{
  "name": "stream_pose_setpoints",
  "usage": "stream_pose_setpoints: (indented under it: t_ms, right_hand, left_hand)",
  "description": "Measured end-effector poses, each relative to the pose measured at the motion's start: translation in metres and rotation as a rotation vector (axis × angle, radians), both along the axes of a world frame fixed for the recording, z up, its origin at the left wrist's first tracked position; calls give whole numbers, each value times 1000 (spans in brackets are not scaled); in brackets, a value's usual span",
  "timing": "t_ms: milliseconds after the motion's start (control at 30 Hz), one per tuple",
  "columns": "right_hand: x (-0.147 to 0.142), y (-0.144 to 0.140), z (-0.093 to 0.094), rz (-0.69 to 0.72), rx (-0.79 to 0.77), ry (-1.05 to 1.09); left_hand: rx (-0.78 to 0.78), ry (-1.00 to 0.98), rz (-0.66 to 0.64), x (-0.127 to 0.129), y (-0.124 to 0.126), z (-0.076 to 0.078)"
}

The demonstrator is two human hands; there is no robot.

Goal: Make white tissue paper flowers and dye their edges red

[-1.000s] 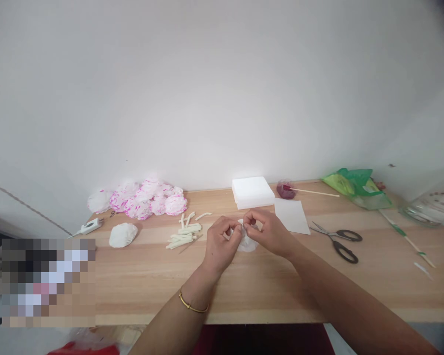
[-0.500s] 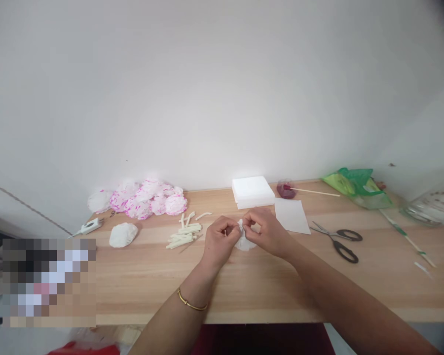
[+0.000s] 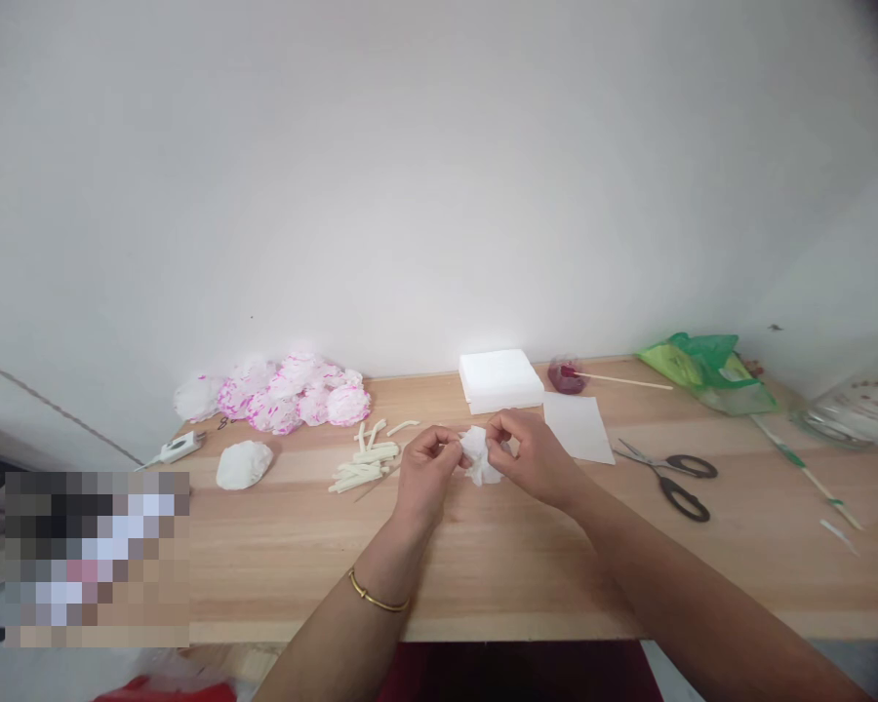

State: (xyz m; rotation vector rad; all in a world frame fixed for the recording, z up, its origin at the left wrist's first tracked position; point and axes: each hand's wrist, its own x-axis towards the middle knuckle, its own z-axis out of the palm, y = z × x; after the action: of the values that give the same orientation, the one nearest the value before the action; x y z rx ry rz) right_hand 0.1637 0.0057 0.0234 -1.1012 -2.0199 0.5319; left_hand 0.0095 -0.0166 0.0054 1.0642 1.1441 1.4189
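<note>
Between my two hands is a small crumpled piece of white tissue paper (image 3: 481,466), its layers fanned out over the wooden table. My left hand (image 3: 428,466) pinches its left edge between thumb and fingertips. On the other side my right hand (image 3: 525,453) grips the paper the same way. Just left of my left hand lies a pile of pale cream sticks (image 3: 366,466). A flat white sheet (image 3: 579,427) lies beyond my right hand, below a stack of white tissue paper (image 3: 501,380). Farther left rests a white paper ball (image 3: 244,465).
Pink-edged paper flowers (image 3: 293,390) line the wall at left, near a white plug (image 3: 179,447). Black-handled scissors (image 3: 673,473) lie open at right. Behind them are a dish of dark red liquid (image 3: 569,375) with a stick, a green bag (image 3: 717,370) and a glass jar (image 3: 856,400).
My hands have drawn slightly apart, the left shifting a little to the left. More of the white tissue paper shows between them, spread wider.
</note>
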Motion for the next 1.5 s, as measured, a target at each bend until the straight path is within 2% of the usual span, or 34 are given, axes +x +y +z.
stream_pose_setpoints:
  t_ms: [167,267,400,533,633,733,867,967,1100,1233,1333,1500]
  right_hand:
    - [2,3,-1,-70,-32,-2]
    - [2,3,-5,-55,48,25]
    - [1,1,-9,-47,230,28]
    - [-1,1,-8,-56,257,-34]
    - [1,3,-6,-73,188,-8]
    - [4,6,-4,-92,84,112]
    - [5,7,-4,-117,25,196]
    - [1,3,-6,-12,97,185]
    - [-4,-2,-7,132,183,155]
    - [-3,-1,-7,101,204,148]
    - [-2,0,-9,22,238,175]
    - [-5,-4,-13,-35,385,97]
  left_hand:
    - [-33,21,57,-2,2,-3]
    - [19,114,79,-2,0,-2]
    - [202,437,104,1,-8,2]
    - [413,646,106,3,-12,1]
    - [460,649,82,1,-13,0]
    - [435,576,67,0,-12,-1]
    - [289,272,-72,2,-8,-2]
    - [181,52,-157,4,-4,-4]
    - [88,9,-119,2,2,-9]
    - [15,-72,12,-4,6,-12]
    - [49,3,68,-5,5,-10]
    - [292,404,123,-1,-5,-6]
